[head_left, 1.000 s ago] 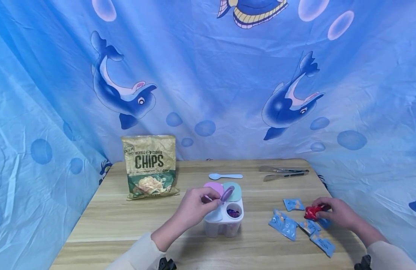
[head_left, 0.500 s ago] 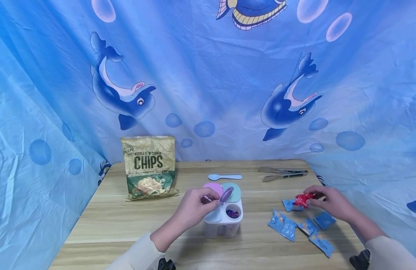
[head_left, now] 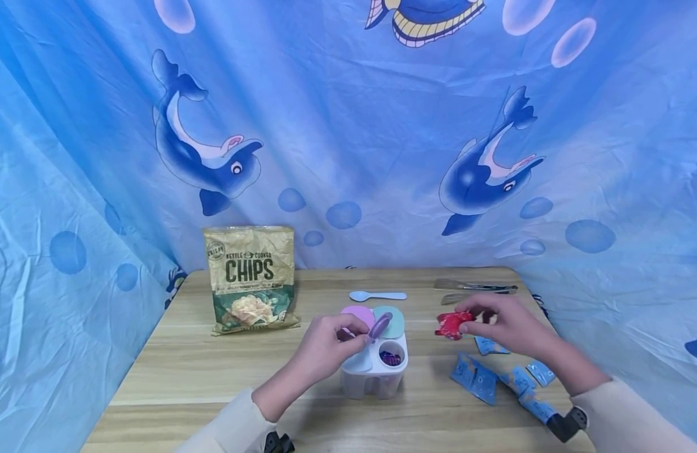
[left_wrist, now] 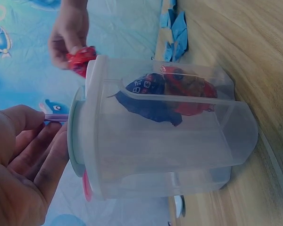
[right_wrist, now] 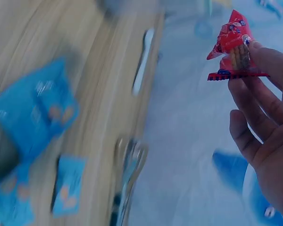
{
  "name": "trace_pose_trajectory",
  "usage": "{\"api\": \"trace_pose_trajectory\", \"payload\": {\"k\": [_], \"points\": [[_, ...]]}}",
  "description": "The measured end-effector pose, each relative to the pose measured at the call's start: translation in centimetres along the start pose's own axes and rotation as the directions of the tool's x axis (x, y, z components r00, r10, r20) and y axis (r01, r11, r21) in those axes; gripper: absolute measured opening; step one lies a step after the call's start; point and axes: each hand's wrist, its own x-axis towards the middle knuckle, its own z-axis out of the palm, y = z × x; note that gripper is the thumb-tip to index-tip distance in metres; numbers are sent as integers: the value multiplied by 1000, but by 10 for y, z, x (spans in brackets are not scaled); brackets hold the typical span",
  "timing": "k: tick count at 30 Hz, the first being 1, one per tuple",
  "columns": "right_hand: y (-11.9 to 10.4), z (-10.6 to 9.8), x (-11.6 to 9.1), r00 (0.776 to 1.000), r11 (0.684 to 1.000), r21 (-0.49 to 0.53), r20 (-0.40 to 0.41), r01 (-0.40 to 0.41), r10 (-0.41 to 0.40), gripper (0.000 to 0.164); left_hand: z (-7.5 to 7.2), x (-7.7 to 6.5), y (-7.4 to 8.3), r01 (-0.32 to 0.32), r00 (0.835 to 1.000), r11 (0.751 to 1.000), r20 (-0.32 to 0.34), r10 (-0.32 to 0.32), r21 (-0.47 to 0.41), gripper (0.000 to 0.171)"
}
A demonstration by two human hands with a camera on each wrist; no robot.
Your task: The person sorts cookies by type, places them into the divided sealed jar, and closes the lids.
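Observation:
My left hand [head_left: 328, 346] pinches a small purple lid [head_left: 380, 325], tilted up over one round opening of a clear container [head_left: 373, 384] with a white top. Through the container wall in the left wrist view, a dark blue packet [left_wrist: 146, 96] and a red packet [left_wrist: 191, 92] show inside. Pink, mint and pale blue lids cover the other openings. My right hand [head_left: 507, 321] pinches a red snack packet [right_wrist: 233, 49] between thumb and fingers, held up to the right of the container.
Several blue snack packets [head_left: 475, 377] lie on the table at the right, under my right arm. Metal tongs [head_left: 453, 298] and a pale blue spoon [head_left: 378, 296] rest along the back. A chips bag [head_left: 252, 280] stands at the back left before a blue curtain.
My right hand has lifted the red packet from among the blue packets and carried it left toward the container. The left hand and the purple lid have stayed in place.

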Motion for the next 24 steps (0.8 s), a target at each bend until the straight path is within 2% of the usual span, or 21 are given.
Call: {"api": "trace_pose_trajectory", "payload": {"k": [5, 9, 15, 20, 24], "points": [[-25, 18, 15, 997, 992, 101, 21, 76, -79, 23, 0, 0, 0, 5, 1000, 1000, 1, -5, 5, 8], [-40, 29, 25, 991, 979, 179, 73, 95, -110, 22, -1, 0, 1, 8, 1000, 1000, 0, -8, 9, 8], [-51, 45, 35, 975, 969, 211, 151, 130, -163, 24, -1, 1, 2, 3, 1000, 1000, 1, -3, 18, 8], [-54, 56, 41, 972, 968, 229, 183, 105, -148, 30, -1, 1, 1, -5, 1000, 1000, 1, 5, 17, 8], [-55, 63, 44, 979, 968, 243, 173, 67, -111, 25, -1, 1, 1, -6, 1000, 1000, -2, 6, 11, 7]]}}
